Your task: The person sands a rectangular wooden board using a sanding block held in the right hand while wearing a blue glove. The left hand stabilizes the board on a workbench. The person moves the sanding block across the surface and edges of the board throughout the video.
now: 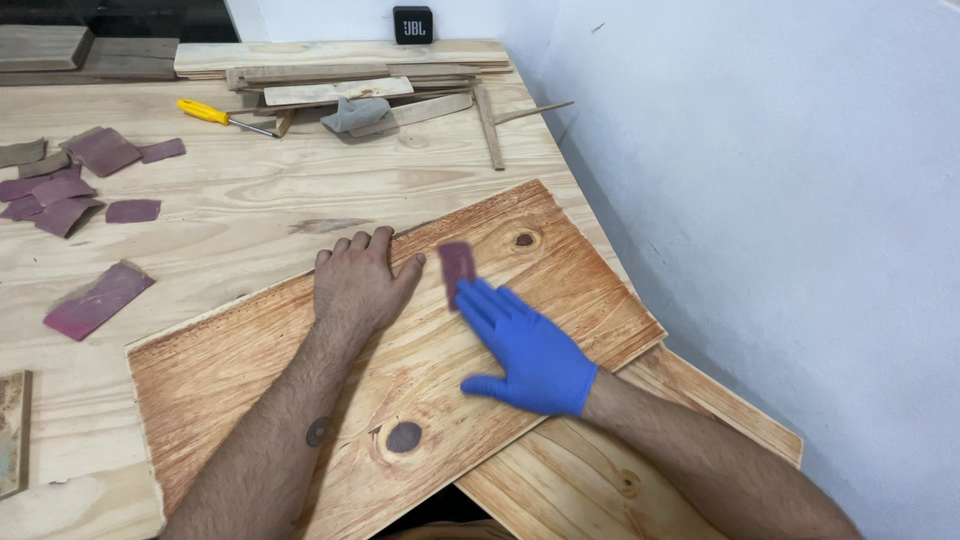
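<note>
left hand (pixel 355 285): bare, palm down on the stained board (pixel 300 370), fingers slightly apart and curled over its far edge. Grips nothing; looks like a hold-down so the board doesn't slide.

right hand (pixel 525 345): blue glove, flat, fingers together and extended, pressing rather than pinching. No clamp on anything that I can see.

sandpaper piece (pixel 457 268): small reddish-brown rectangle, blurred, at the gloved fingertips (pixel 478 300) and just past them, on the board face. Sits between the two hands, just beside the left thumb. Likely trapped under the fingertips by downward pressure; the overlap itself is too blurred to tell.

stained board: lies angled across the pine workbench (pixel 230 200), near corner past the bench edge, and rests on a second stained board (pixel 640 470) under the right forearm. Dark knot beyond the right fingertips, another between the forearms.

spare sandpaper (pixel 75 185): scattered sheets well left of the left fingers, one strip (pixel 98 298) closer in.

bench back: yellow-handled tool (pixel 212 113), wood offcuts (pixel 380 85), grey rag (pixel 355 113), all well beyond both sets of fingertips.

black speaker (pixel 413 24): against the wall, far side.

glove choice: probably abrasion protection on the rubbing hand only.
</note>
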